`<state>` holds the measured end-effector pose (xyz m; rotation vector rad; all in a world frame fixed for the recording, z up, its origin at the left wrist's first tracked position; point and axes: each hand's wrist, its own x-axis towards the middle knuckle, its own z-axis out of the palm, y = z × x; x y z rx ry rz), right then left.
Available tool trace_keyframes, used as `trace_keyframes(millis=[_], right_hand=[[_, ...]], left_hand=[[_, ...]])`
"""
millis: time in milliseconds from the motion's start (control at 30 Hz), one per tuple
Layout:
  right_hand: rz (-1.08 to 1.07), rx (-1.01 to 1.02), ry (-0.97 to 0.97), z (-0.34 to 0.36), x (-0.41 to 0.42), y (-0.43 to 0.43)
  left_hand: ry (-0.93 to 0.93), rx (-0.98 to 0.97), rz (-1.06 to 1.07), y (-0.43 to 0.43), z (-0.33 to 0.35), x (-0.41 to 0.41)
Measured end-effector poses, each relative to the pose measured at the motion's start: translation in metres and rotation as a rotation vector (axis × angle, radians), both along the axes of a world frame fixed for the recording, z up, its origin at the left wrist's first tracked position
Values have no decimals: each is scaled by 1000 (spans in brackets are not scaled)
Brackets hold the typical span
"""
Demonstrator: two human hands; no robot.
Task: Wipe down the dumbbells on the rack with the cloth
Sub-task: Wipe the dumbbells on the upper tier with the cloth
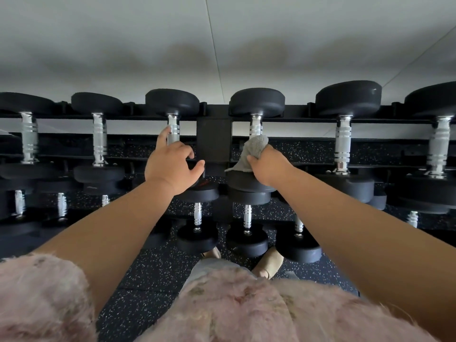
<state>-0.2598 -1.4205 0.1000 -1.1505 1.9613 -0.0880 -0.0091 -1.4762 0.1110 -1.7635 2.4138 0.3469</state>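
- R hand [269,166]: fingers curled tight round the grey cloth [253,148], which is bunched. Cloth is pressed on the chrome handle of the R-hand dumbbell [256,101], and a loose tail drapes onto that dumbbell's near head.
- L hand [170,166]: holds nothing, fingers spread wide. Forefinger lies along the handle of the L-hand dumbbell [172,101]; thumb points toward the R hand. Cannot tell if the palm bears on the near head.
- Rack post [214,139] stands between the two hands.
- Step in hand (judgement): wiping the handle of the R-hand dumbbell.
- Method, recommended:
  - Wrap cloth fully round the handle, then twist and run it end to end. Grooved bands likely trap grime, so give them extra passes.
  - Follow with both heads, incl. the far head beyond the fingertips.
  - Gather in the loose tail so it can't snag on the rack.
  - Better use of L hand: steady the dumbbell being wiped so it won't roll in its cradle.
- Outstanding: more dumbbells lie outboard of each hand, plus lower-tier dumbbells [197,240] below the wrists. Which are already clean: cannot tell.
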Motion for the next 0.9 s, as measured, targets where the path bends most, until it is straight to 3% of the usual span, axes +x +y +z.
trace_keyframes(millis=[233, 433, 567, 667, 733, 833, 900], right_hand=[[-171, -237, -175, 11, -19, -36], [207, 131, -49, 1, -18, -5], [209, 123, 14, 6, -17, -13], [-154, -82, -146, 9, -21, -36], [-292, -132, -139, 11, -23, -48], [-108, -76, -41, 5, -18, -38], [-20, -1, -87, 4, -17, -18]], left_hand=[[-21, 0, -5, -1, -1, 1], [-18, -14, -7, -2, -2, 1], [-34, -8, -5, -1, -1, 0], [-24, -9, 1, -2, -1, 1], [-10, -6, 3, -1, -1, 1], [11, -9, 10, -1, 0, 2], [10, -7, 18, -1, 0, 2]])
